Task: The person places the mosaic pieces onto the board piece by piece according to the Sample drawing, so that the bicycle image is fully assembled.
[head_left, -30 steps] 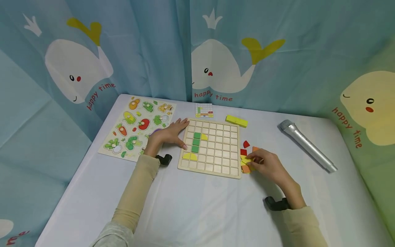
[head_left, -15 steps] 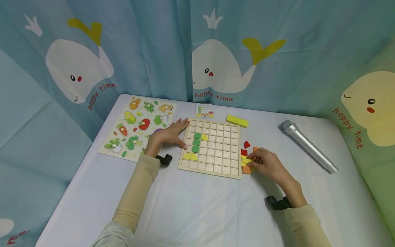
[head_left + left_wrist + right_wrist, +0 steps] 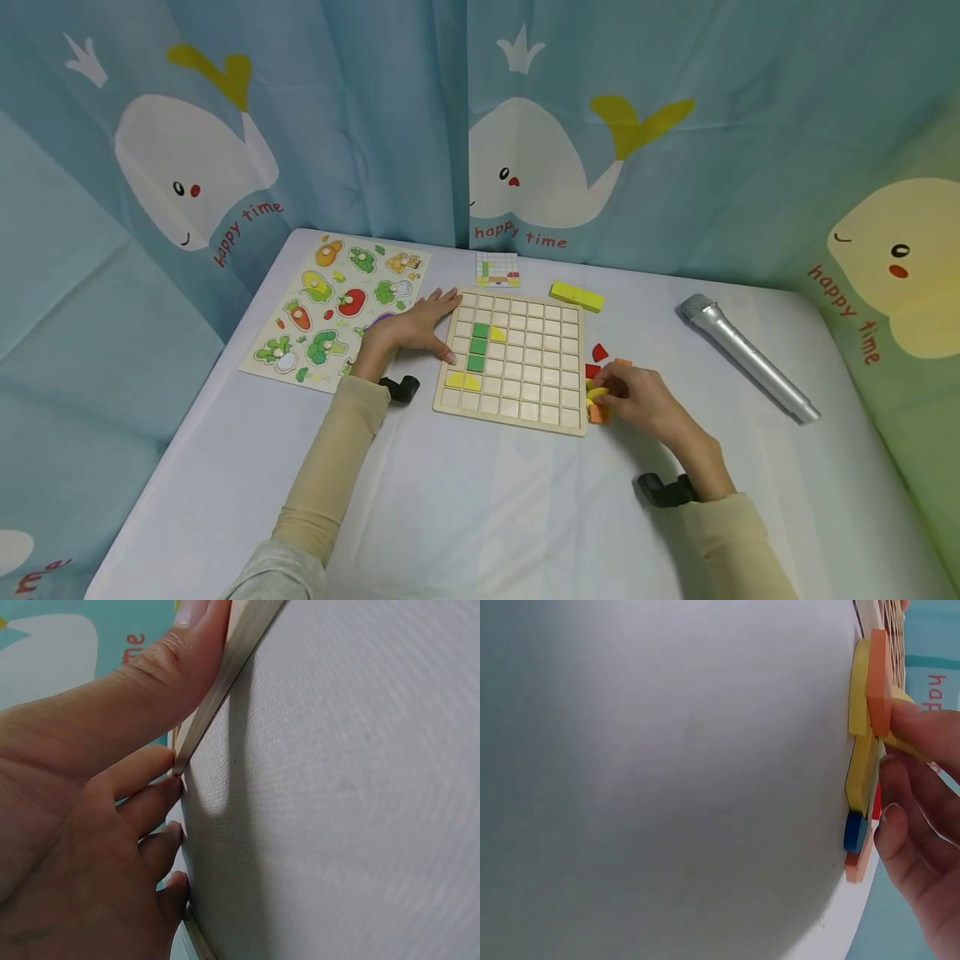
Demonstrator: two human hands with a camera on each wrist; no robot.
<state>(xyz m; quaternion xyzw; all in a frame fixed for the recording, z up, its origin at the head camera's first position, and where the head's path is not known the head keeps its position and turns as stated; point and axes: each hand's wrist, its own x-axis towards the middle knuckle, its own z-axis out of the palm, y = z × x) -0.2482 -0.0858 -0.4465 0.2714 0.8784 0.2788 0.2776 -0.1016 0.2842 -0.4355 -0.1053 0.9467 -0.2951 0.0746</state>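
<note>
A wooden grid board (image 3: 528,367) lies on the table, with green square tiles (image 3: 477,346) and several yellow rounded tiles (image 3: 497,334) in its cells. My left hand (image 3: 411,327) is spread along the board's left side, thumb over the rim; the left wrist view has the fingertips at the board's edge (image 3: 206,712). Just off the board's right side, my right hand (image 3: 637,398) pinches a curved yellow tile (image 3: 909,748) between thumb and fingers. Under and around it lie loose pieces: an orange square (image 3: 598,414), red tiles (image 3: 599,352), other yellow tiles (image 3: 862,772) and a blue one (image 3: 856,832).
Behind the board are a small pattern card (image 3: 497,269) and a yellow block (image 3: 577,297). A vegetable puzzle board (image 3: 341,333) lies left, partly behind the left hand. A silver microphone (image 3: 750,358) rests at the right. Whale-print curtains (image 3: 405,150) surround the table.
The right hand has shifted slightly among the loose pieces, and a yellow tile now stands tilted in its fingertips. The left hand stays at the board's edge.
</note>
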